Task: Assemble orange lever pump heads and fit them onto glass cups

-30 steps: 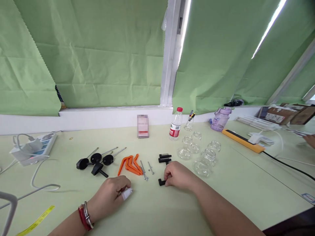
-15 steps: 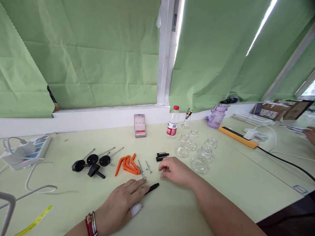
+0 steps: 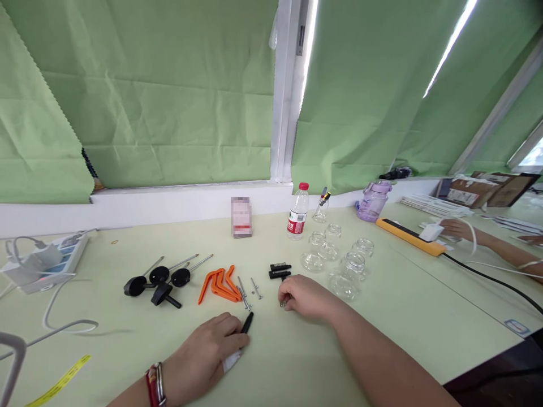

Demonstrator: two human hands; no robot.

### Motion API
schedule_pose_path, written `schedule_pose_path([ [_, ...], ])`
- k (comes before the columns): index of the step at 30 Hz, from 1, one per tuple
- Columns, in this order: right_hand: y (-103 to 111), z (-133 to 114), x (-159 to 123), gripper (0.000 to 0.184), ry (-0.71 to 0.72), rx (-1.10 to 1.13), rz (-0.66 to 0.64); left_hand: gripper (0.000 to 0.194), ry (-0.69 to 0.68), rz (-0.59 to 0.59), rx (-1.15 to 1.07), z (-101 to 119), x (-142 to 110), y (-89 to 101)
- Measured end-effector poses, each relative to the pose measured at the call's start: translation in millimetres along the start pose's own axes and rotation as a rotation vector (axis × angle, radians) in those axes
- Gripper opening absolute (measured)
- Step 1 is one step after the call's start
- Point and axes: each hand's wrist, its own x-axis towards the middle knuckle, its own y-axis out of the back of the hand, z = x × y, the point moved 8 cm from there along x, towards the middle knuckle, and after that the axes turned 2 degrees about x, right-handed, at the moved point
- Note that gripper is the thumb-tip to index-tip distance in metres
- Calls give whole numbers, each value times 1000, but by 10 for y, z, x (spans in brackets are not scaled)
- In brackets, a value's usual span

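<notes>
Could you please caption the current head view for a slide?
Left hand holding a black part near orange pieces, with glass jars farther right.

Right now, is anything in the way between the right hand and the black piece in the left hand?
Nothing visible: only tabletop shows between the right hand and the exposed end of the black piece. The left hand covers its other end, and the screws lie just beyond the tip, off that direct path.

Left hand (image 3: 212,346): white thumb wrapping (image 3: 231,360), partly hidden. Left wrist (image 3: 170,374): red bracelet (image 3: 151,388), worn beside a shiny silver-coloured bangle (image 3: 160,383). Right hand (image 3: 300,297) and visible forearm (image 3: 367,353): bare.
</notes>
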Motion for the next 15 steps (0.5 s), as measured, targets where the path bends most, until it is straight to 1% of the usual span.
schedule_pose_path([
  [2,-51,-126,17,15,73,-11,16,25,5,-8,-4,-21,-9,-8],
  [8,-243,-473,64,19,239,21,5,26,9,-28,-55,-42,-29,16],
  [12,-342,-587,101,24,342,-49,43,35,15,-74,-103,-40,-65,10],
  [15,-392,-617,122,28,384,-114,75,38,30,-101,-124,-48,-84,9],
])
